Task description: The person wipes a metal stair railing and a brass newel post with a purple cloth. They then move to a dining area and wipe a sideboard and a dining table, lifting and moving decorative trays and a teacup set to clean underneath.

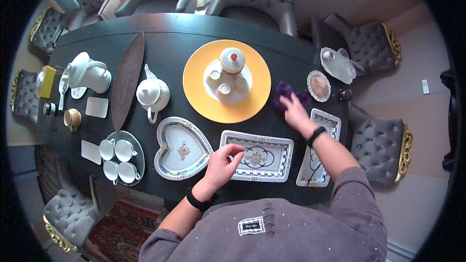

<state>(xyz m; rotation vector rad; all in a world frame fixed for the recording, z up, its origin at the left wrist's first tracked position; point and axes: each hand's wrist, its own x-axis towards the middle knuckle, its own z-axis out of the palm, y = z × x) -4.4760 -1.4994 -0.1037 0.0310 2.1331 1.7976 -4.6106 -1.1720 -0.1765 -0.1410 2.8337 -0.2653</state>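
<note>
On the dark wooden table [171,80], my right hand [294,111] has its fingers pressed into a crumpled purple cloth [283,96]. My left hand [222,163] is loosely curled, thumb and forefinger close together, with nothing visible in it. It overlaps the left end of a rectangular white serving dish [271,156] with a dark patterned border. Left of that hand lies a heart-shaped dish [171,167] with a floral rim. A second rectangular dish [315,174] lies partly under my right forearm. Beyond my hands, a round yellow tray [196,91] carries a lidded jar [233,62] and small cups.
A white teapot [154,96], a long brown leaf-shaped tray [128,83] and a large white jug [93,76] stand at left. Several white cups [125,151] sit on an oval tray [140,160]. A scalloped dish [319,92] and a glass dish [336,65] lie at right. Tufted chairs [376,149] surround the table.
</note>
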